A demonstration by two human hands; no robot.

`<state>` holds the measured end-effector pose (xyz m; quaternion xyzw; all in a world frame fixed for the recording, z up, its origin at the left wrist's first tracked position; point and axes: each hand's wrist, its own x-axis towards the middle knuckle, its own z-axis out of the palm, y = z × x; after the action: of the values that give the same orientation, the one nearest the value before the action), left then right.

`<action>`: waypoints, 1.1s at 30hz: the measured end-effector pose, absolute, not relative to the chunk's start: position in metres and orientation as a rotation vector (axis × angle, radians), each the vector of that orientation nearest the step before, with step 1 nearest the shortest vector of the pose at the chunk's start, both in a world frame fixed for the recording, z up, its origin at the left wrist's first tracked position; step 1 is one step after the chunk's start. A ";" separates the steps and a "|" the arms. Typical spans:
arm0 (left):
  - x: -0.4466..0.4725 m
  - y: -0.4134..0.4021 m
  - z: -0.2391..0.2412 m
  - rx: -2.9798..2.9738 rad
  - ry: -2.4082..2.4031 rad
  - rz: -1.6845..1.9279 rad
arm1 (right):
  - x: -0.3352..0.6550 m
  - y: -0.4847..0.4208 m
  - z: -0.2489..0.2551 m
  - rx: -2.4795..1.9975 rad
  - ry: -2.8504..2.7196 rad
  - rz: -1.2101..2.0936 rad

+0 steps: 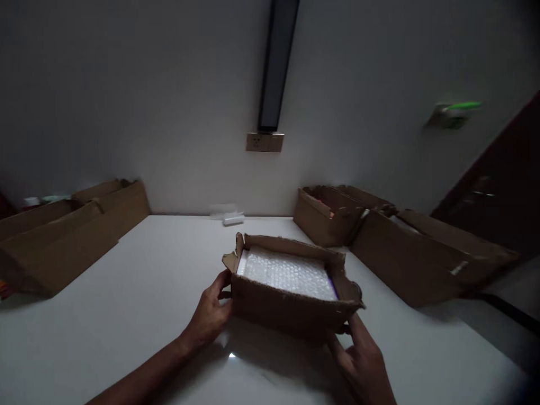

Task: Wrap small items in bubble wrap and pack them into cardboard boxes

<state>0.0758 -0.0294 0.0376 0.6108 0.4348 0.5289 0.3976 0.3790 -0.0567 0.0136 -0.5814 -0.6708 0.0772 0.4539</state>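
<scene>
An open cardboard box point(287, 310) is held between my two hands over the white table, its near side facing me. Inside it lies a sheet of bubble wrap point(287, 273) covering most of the opening; a thin purple edge shows at its right. My left hand point(213, 309) grips the box's left end, thumb near the front corner. At the lower right corner, my right hand point(358, 354) is closed on the box, some fingers hidden beneath it. A shadow lies under the box, and I cannot tell whether its base touches the table.
Cardboard boxes point(80, 239) line the table's left side. More open boxes point(405, 253) stand along the right, one with reddish contents. A small white object point(233, 219) lies by the wall. A socket plate point(265, 142) sits above the white table point(169, 259). A dark strap point(508, 310) is at right.
</scene>
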 end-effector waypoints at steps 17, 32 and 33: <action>0.343 0.118 0.012 1.312 1.215 1.103 | 0.520 -0.058 -0.018 -1.794 -1.372 0.007; 0.332 0.037 -0.021 1.877 0.891 0.952 | 0.555 -0.028 -0.025 -1.738 -1.409 0.242; 0.320 0.025 -0.023 1.937 0.851 0.939 | 0.554 -0.031 -0.025 -1.738 -1.406 0.258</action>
<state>0.3205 0.0245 -0.0231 0.7663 0.3366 0.3714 0.4019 0.5535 -0.0306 -0.0251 -0.6969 -0.5637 0.1035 0.4311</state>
